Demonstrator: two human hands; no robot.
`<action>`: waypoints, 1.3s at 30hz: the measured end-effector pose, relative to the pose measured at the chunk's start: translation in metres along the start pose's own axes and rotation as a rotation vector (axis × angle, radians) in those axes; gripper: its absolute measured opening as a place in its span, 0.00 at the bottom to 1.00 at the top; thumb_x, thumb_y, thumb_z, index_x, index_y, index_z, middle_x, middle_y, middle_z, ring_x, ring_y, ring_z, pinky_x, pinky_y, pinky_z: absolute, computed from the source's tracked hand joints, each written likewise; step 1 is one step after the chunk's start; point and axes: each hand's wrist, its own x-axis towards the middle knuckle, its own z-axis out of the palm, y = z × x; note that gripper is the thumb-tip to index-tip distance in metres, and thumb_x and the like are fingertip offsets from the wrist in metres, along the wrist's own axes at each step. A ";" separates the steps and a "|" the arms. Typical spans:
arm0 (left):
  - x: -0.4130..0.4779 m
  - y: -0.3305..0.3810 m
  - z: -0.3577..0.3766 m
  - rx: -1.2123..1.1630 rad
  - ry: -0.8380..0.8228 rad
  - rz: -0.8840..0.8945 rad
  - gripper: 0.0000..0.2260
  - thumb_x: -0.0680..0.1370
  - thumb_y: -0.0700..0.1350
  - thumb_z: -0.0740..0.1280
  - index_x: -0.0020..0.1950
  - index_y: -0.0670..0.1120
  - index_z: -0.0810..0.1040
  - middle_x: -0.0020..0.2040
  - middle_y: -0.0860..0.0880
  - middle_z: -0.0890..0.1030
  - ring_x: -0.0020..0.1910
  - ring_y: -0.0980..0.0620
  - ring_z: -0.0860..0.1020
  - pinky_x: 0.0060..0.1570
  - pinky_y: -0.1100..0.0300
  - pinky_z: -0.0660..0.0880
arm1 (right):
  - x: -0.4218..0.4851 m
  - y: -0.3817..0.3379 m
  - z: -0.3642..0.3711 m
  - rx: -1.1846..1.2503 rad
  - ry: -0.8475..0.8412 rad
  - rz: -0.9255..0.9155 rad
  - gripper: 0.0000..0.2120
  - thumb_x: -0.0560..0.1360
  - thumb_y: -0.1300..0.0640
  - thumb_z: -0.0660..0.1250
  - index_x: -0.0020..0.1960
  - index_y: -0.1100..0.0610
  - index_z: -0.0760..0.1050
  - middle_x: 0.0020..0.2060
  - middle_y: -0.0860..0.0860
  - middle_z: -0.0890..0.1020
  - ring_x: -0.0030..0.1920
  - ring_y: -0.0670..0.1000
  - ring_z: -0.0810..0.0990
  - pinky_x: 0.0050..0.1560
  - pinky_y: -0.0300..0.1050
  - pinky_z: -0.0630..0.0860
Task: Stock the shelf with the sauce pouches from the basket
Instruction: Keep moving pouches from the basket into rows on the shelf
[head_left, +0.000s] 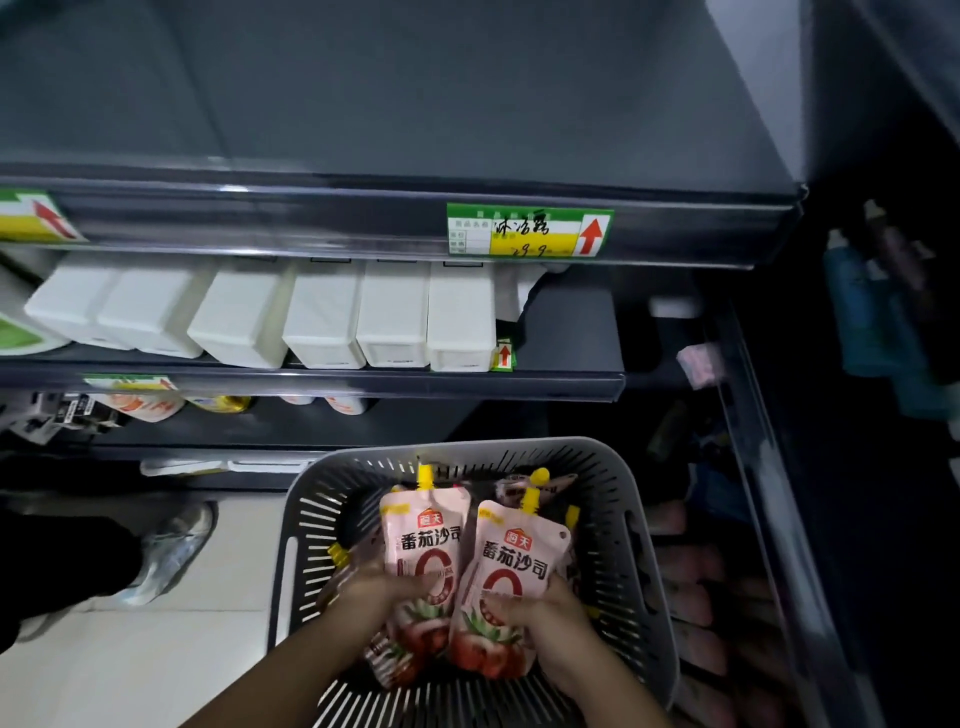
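Note:
A grey slotted basket (621, 499) sits low in front of the dark shelving. My left hand (382, 590) grips a pink tomato-sauce pouch (426, 530) with a yellow spout. My right hand (545, 621) grips a second pouch (517, 561) of the same kind beside it. Both pouches stand upright, above the other pouches (519, 486) lying in the basket. The top shelf (415, 104) is a bare dark surface above a green and yellow price tag (530, 231).
A row of white boxes (322, 317) fills the middle shelf. More packets (150, 405) lie on the shelf below. Bottles (872, 296) stand in the dark shelving at right. A person's shoe (171, 551) rests on the pale floor at left.

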 end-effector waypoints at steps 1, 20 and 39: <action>-0.004 0.004 -0.001 -0.030 0.001 0.007 0.25 0.60 0.48 0.82 0.54 0.43 0.83 0.51 0.42 0.87 0.52 0.39 0.84 0.63 0.38 0.73 | -0.005 -0.003 0.000 0.022 -0.002 -0.019 0.24 0.64 0.73 0.76 0.58 0.61 0.79 0.50 0.58 0.87 0.53 0.60 0.85 0.60 0.61 0.78; -0.122 0.157 0.027 0.202 -0.305 0.507 0.25 0.58 0.55 0.84 0.52 0.51 0.85 0.54 0.44 0.86 0.53 0.45 0.85 0.48 0.56 0.81 | -0.158 -0.129 0.015 0.035 -0.047 -0.607 0.23 0.65 0.67 0.77 0.59 0.62 0.78 0.53 0.59 0.86 0.54 0.59 0.85 0.52 0.52 0.82; -0.304 0.172 0.222 0.305 -0.693 0.872 0.30 0.51 0.56 0.85 0.50 0.47 0.85 0.50 0.43 0.87 0.47 0.45 0.86 0.44 0.56 0.82 | -0.439 -0.092 -0.090 0.019 0.365 -0.995 0.16 0.65 0.66 0.79 0.52 0.57 0.83 0.45 0.52 0.88 0.44 0.49 0.87 0.38 0.37 0.81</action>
